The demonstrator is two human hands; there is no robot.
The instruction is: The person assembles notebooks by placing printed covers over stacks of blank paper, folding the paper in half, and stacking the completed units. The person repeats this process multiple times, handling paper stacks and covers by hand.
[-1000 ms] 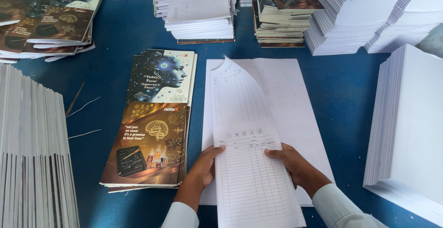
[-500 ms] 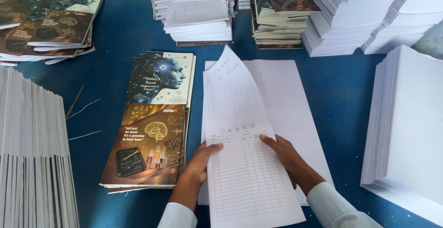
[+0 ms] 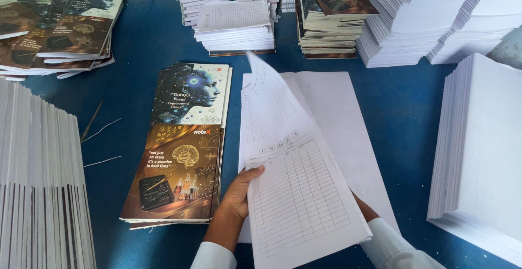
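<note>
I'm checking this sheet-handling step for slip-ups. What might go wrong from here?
1. The ruled sheet is lifted and bowed, with the left hand gripping only its edge; it may crease or tear there.
2. The right hand is mostly hidden under the sheet, so whether it holds the sheet cannot be seen; the sheet might slide off the blank sheets below.
3. The cover stack lies close beside; a swinging sheet might knock its top cover askew.

No packages, signs or screens — only one label: small red-and-white logo patch (image 3: 202, 132), mid-cover on near-left dark cover stack (image 3: 179, 165).
</note>
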